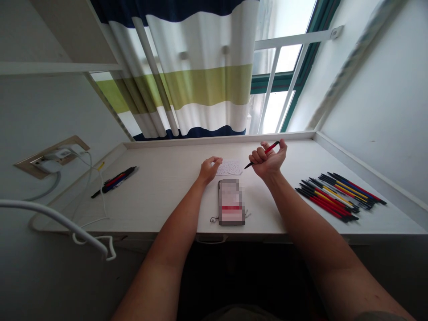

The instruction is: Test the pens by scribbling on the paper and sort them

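Gripping one red-and-black plastic pen [273, 146] in the fisted right hand [268, 162] | left hand [209, 170] half-curled, empty, just beside one white printed paper sheet [229, 167] | one large multicoloured pen pile [341, 197] at 3 o'clock | one small dark pen bundle [115, 182] at 9 o'clock

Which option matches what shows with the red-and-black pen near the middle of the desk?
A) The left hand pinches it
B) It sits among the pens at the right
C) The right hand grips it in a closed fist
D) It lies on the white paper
C: the right hand is curled around the red-and-black pen, with both pen ends showing beyond the fist.
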`<state>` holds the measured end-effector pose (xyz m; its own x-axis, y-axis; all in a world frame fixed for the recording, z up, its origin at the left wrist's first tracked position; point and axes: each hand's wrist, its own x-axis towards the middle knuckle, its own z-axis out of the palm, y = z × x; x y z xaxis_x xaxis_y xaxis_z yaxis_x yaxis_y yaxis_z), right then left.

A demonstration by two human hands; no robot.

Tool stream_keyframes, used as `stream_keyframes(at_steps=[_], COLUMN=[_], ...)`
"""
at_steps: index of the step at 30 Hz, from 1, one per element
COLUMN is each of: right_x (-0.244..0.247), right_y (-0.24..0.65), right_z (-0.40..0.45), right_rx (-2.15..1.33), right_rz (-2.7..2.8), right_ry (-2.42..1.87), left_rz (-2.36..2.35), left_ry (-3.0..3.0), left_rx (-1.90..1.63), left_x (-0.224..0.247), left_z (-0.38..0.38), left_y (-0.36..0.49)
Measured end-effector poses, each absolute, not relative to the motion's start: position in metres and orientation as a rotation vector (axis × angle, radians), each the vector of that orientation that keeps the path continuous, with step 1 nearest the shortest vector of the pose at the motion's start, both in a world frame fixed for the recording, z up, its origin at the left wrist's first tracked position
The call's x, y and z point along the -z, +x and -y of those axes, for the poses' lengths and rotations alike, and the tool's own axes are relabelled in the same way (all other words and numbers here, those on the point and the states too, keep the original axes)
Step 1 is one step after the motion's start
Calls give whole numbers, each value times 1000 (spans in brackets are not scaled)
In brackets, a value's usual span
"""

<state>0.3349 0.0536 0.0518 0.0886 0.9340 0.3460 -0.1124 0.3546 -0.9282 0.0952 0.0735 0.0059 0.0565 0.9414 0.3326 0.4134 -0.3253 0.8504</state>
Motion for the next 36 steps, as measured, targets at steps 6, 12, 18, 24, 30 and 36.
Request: stream_keyframes(at_steps=[6, 12, 18, 24, 30, 36], right_x=[-47, -48, -50, -43, -28, -14], right_y=[335, 336, 332, 328, 307, 287], right_z=[-57, -55, -64, -59, -57, -66], right_rx=[-984, -919, -925, -1365, -1014, -837], right_rz=[1136, 1174, 1170, 1213, 1209, 1442], right_ry=[-837, -953, -945, -1042, -1165, -1353], left_rz=[-1363, -1414, -1441, -1501, -1554, -1536], left_ry=[1762, 1749, 1775, 1982, 2124, 2152], left_rx=[-1304, -1294, -1273, -1133, -934, -945], left_x=[-2, 1, 0, 4, 5, 5], left_z=[-78, -82, -79, -83, -81, -82], left_y=[97, 95, 95, 96, 99, 99])
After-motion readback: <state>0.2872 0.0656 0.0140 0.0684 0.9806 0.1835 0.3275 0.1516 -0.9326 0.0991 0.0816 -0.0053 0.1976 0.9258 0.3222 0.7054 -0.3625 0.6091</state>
